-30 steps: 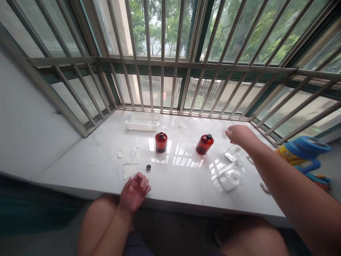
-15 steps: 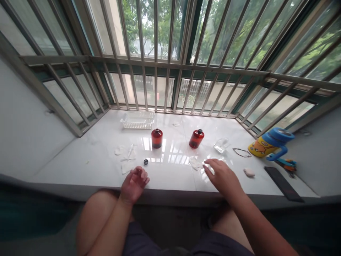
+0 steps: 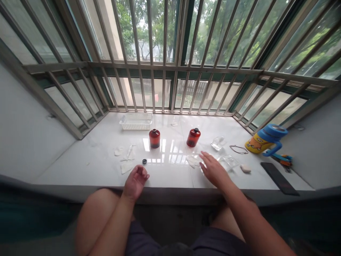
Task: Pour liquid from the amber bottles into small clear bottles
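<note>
My left hand (image 3: 135, 183) rests palm up at the counter's front edge, fingers loosely curled with nothing visible in them. Just beyond its fingertips lies a small black cap (image 3: 144, 161). To its left are crumpled white tissue pieces (image 3: 127, 167). My right hand (image 3: 213, 169) is open, fingers stretched out over the counter beside a crumpled white tissue (image 3: 192, 160). Clear plastic packaging (image 3: 228, 162) lies just right of that hand. Farther back stand two amber bottles: an uncapped bottle (image 3: 155, 139) on the left and a black-capped bottle (image 3: 193, 138) on the right.
A white basket (image 3: 136, 126) stands by the window bars. On the right are a clear plastic container (image 3: 217, 143), a thin loop (image 3: 238, 149), a blue-yellow tumbler (image 3: 265, 139), a pinkish-white lump (image 3: 245, 168), a black phone-like slab (image 3: 279, 178) and an orange-blue tool (image 3: 283, 160).
My right hand has shifted slightly left and up, fingers straighter, and clear packaging now shows beside it. My left hand has barely moved. The view has shifted a little.
</note>
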A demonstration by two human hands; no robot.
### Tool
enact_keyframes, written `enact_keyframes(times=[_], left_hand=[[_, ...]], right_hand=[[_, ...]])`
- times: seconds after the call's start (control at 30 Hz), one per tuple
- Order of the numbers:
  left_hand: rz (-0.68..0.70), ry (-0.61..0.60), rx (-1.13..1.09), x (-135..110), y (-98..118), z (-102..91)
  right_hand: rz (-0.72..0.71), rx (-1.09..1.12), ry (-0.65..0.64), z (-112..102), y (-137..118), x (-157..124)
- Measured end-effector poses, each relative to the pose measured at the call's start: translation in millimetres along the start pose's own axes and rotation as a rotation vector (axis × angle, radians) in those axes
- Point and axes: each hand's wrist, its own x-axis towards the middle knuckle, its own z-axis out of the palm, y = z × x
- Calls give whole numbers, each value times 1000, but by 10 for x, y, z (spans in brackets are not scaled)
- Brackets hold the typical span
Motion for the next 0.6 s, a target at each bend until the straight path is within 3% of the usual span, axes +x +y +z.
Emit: enact_keyframes(times=[0.07,0.23,0.33,0.47,0.6], left_hand=[[-3,-2,21,-2,1,4],[-21,-32,33,-34,18,-28],[-39,-49,32,-36,24,-44],[-55,-56,22,-8,32,-45],[-60,-56,21,7,29,-36]], right_hand=[[-75,108,-130,139,-194,91],[45,158,-219,377,-401,52],[16,160,-193,414,-530,-282],[-168,136,-90,467,-728,-834],[-236,121,-11,491,-757,-1043]])
